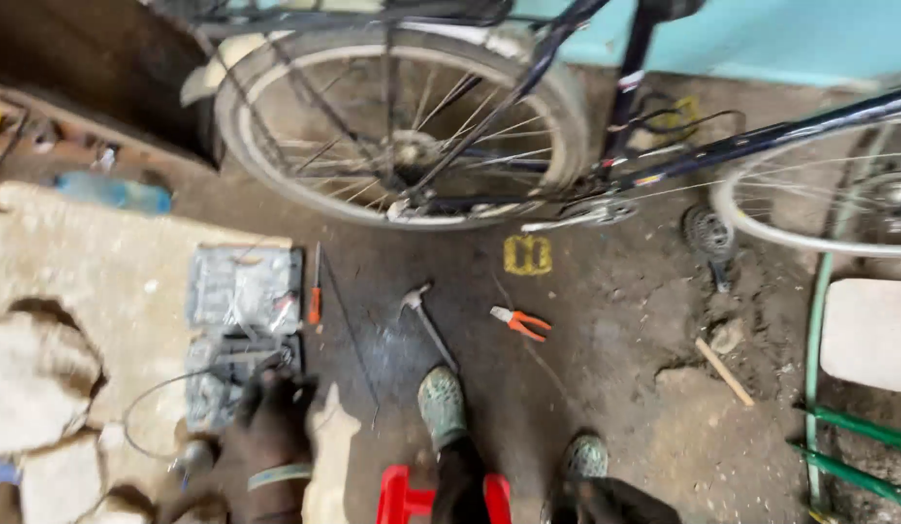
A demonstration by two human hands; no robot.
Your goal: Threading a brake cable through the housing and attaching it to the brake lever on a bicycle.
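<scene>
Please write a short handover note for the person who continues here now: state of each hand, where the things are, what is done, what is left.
Left hand: reaching over the open grey tool case on the floor; whether it grips anything is too blurred to tell.
Right hand: not in view.
Things: screwdriver beside the case, then hammer and orange-handled pliers, all lying loose in front of the bicycle rear wheel.
Done: tools are laid out.
Left: no tool is at the bicycle yet; any work on it is not visible.
</scene>
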